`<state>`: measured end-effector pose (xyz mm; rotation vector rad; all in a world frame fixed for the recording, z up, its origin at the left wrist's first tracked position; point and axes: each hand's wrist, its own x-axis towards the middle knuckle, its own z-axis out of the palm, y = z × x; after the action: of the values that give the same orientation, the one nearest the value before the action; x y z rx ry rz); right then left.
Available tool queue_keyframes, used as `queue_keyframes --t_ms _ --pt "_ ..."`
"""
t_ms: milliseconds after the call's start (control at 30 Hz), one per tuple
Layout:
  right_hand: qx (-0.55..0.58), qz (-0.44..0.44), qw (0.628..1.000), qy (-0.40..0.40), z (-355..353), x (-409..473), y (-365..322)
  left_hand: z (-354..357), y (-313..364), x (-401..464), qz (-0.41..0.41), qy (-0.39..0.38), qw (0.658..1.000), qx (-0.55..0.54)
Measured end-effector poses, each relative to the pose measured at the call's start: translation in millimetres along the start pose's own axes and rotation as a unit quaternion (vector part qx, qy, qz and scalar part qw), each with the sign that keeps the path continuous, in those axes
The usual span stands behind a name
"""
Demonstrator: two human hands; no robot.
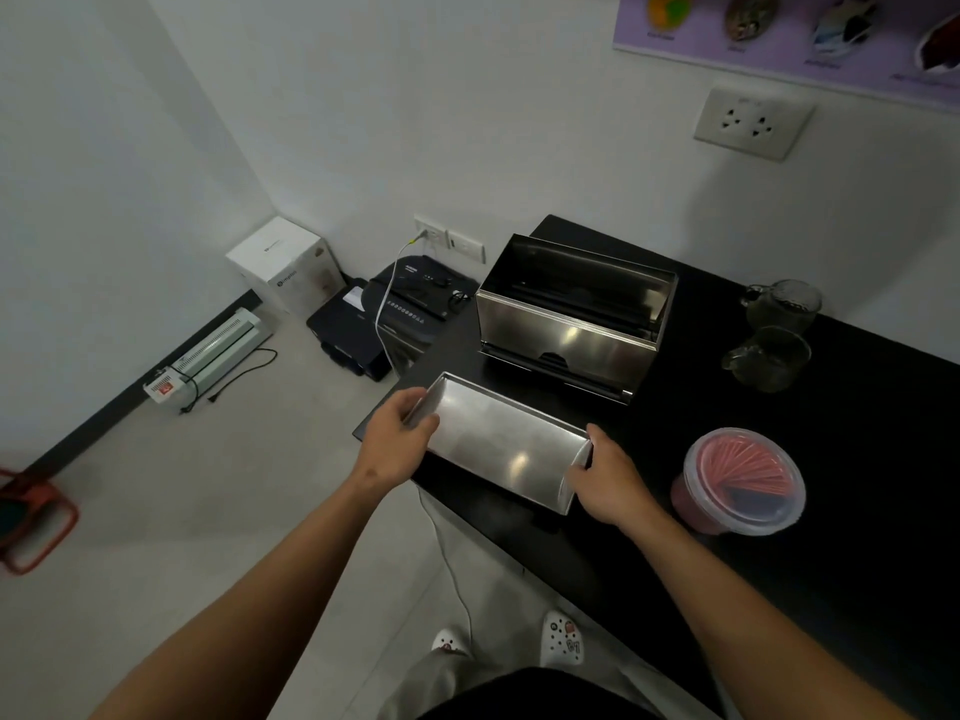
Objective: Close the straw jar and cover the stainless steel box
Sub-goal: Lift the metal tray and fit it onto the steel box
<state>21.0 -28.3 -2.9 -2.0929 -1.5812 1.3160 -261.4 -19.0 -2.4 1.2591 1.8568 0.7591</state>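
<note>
While arms reach forward, left hand (397, 431) and right hand (608, 478) clasp steel lid (498, 444) ends.

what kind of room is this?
Probably a small drinks shop's back office: a black counter with a jar of straws and glass mugs, and a shredder and laminator on the floor.

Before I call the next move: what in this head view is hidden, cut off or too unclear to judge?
- Head view: inside floor of the open stainless steel box is hidden by its front wall.
- Underside of the shiny steel lid faces away; left hand and right hand cover its ends.
- Clear round jar of pink straws: whether its lid is fully seated is unclear.
- Two glass mugs are blurred; contents unreadable.
- Purple wall poster is cut off by the frame edge.
</note>
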Motion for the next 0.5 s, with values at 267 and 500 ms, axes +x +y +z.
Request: queue_keyframes --t_ms 267,500 --pt "0.078 -0.044 0.996 0.029 -27.1 -6.6 -14.3 -19.8 35.2 -3.0 0.074 0.061 0.993 -0.075" --pt "0.241 -0.029 0.970 -0.028 -45.1 -16.3 -26.3 -33.0 67.5 -6.7 0.135 0.054 0.978 -0.149"
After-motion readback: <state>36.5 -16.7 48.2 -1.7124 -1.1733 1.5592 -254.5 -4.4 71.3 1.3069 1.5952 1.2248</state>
